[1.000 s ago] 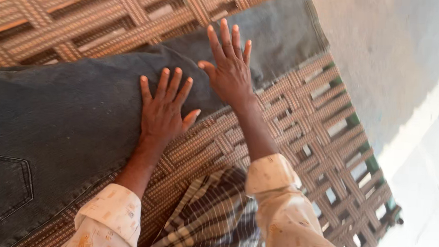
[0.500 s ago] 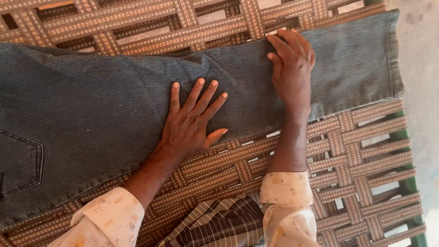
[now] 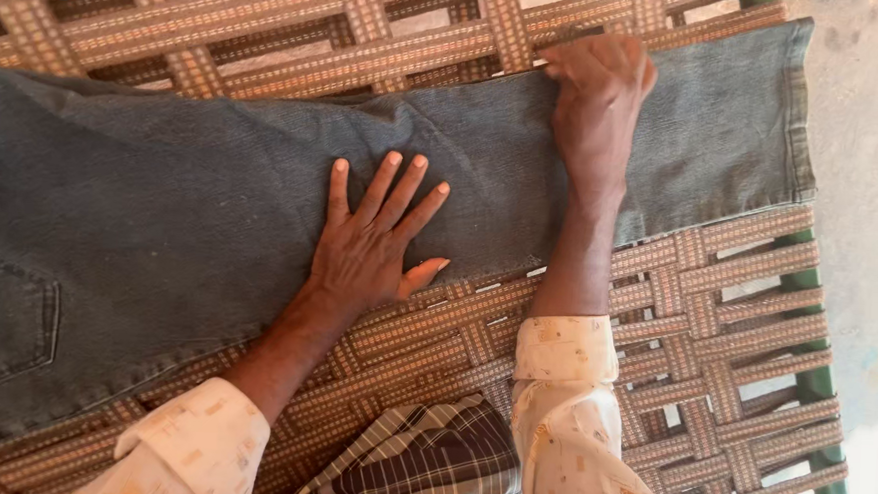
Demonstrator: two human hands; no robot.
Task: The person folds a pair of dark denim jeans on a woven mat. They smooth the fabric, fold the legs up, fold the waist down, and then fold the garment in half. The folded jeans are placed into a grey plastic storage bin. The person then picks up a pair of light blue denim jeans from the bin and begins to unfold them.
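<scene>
A woven cot (image 3: pixel 715 322) of interlaced tan and brown straps is seen from above, its green frame (image 3: pixel 821 372) showing at the right edge. Pale, dusty ground (image 3: pixel 871 129) lies beyond it on the right.

A pair of dark blue-grey jeans (image 3: pixel 160 212) is spread flat across the cot. The long axis runs left to right, slightly tilted: the seat end (a back pocket (image 3: pixel 5 319) is visible at the lower left) lies to the left, and the leg points right, ending in a hem (image 3: pixel 799 106) near the cot's right edge.

The left hand (image 3: pixel 374 239) is laid palm-down on the denim near the leg's near edge, fingers spread and straight, thumb out over the weave; its grip is open, nothing held.

The right hand (image 3: pixel 597 100) is placed farther right, reaching across the leg to its far edge. The fingers are curled over that edge, closed on the fabric (fingertips hidden beneath the fold).

Both wrists are covered by pale patterned sleeves (image 3: pixel 559 354). A checked cloth (image 3: pixel 427 467) is seen between the forearms at the bottom.
</scene>
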